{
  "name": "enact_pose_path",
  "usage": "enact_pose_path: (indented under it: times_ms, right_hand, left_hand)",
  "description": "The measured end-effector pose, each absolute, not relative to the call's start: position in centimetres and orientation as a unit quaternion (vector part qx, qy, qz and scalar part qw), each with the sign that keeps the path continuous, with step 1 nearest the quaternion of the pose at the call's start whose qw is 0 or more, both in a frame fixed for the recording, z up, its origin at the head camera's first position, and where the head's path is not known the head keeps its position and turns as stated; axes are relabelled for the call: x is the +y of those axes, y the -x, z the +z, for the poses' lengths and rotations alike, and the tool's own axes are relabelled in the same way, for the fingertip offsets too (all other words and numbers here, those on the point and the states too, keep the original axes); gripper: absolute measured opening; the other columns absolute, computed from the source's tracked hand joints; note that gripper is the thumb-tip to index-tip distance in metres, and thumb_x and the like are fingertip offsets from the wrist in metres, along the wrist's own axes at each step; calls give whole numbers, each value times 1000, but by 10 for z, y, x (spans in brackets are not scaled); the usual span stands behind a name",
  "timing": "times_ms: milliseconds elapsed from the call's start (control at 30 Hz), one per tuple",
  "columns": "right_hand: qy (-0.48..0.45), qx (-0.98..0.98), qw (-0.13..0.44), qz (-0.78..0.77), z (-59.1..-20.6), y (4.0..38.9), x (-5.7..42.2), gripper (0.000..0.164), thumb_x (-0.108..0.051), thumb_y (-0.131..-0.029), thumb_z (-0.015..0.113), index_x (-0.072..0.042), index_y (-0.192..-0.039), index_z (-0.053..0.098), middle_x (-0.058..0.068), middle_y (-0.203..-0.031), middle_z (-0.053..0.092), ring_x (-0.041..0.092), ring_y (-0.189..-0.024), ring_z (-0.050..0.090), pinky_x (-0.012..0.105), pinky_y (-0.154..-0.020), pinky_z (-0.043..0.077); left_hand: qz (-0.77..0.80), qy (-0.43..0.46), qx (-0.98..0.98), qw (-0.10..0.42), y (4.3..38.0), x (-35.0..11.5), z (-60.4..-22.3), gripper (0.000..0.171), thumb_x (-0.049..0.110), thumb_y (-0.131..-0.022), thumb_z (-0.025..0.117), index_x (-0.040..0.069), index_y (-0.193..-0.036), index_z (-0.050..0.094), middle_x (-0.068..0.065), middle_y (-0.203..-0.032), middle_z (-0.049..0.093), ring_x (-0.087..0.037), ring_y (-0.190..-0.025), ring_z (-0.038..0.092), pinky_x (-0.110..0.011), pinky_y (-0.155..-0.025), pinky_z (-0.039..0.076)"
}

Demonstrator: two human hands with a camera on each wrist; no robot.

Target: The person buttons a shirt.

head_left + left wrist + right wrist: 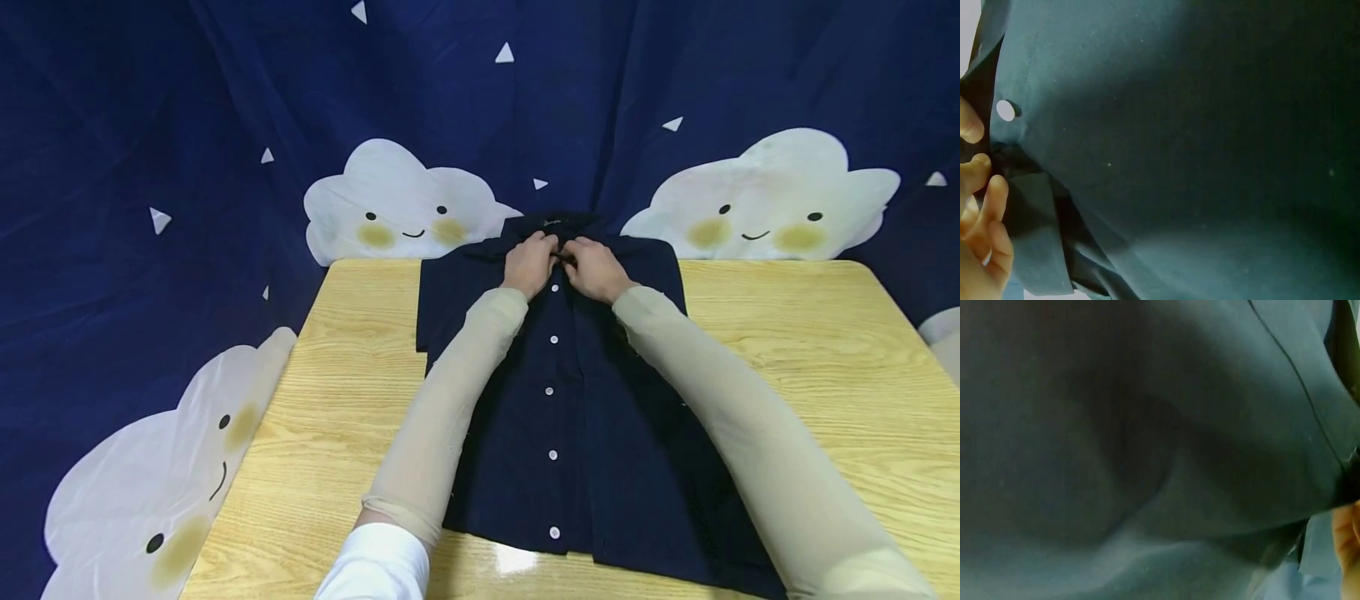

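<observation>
A dark navy short-sleeved button shirt lies front up, collar at the far end. White buttons run down one front edge; the other front edge lies beside them, unfastened. Just below the collar, my left hand pinches the front edge. Close by on the right, my right hand pinches the other front edge, fingers curled. In the left wrist view, fingertips grip the cloth near a white button. Only part of a hand shows in the right wrist view; its fingertips are hidden.
The shirt lies on a light wooden table. Behind and to the left hangs a dark blue cloth with white triangles and smiling clouds. Beige sleeves cover both forearms, which cross over the shirt.
</observation>
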State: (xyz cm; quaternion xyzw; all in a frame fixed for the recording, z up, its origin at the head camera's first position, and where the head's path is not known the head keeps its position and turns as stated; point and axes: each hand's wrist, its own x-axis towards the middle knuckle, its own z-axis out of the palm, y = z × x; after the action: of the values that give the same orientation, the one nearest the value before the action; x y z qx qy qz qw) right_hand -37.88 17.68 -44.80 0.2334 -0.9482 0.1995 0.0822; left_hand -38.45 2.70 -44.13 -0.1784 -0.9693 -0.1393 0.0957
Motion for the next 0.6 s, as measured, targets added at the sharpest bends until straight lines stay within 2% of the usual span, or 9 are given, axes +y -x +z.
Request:
enact_pose_path:
  times_ms: [167, 267, 367, 600]
  right_hand:
    - [-206, -956, 38, 203, -446, 379, 179, 33, -16, -90, 58, -1, -119, 52, 18, -133, 40, 39, -100, 54, 49, -91, 40]
    - [-198, -959, 20, 203, -446, 380, 180, 35, -18, -90, 58, -2, -120, 52, 18, -144, 30, 41, -100, 55, 50, -92, 40]
    - [-196, -961, 9, 197, -447, 382, 180, 32, -20, -90, 58, -3, -117, 56, 18, -147, 27, 41, -103, 55, 50, -93, 40]
    - [-203, -965, -4, 165, -447, 384, 180, 30, -21, -92, 57, -1, -114, 61, 20, -145, 31, 40, -121, 45, 49, -100, 35]
  left_hand:
    - [-160, 157, -972, 73, 386, 26, -441, 19, 25, -95, 58, 19, -113, 60, 1, -107, 58, -19, -89, 61, -34, -76, 49]
    - [-155, 157, -974, 53, 388, 24, -442, 21, 25, -96, 57, 17, -115, 61, 0, -109, 57, -19, -91, 60, -33, -79, 49]
    - [-158, 161, -974, 29, 391, 22, -443, 21, 24, -96, 55, 17, -115, 61, -1, -109, 54, -19, -91, 59, -32, -80, 48]
    - [-159, 153, -975, -12, 393, 13, -447, 22, 15, -93, 54, 15, -113, 63, -2, -110, 54, -20, -94, 56, -34, -83, 46]
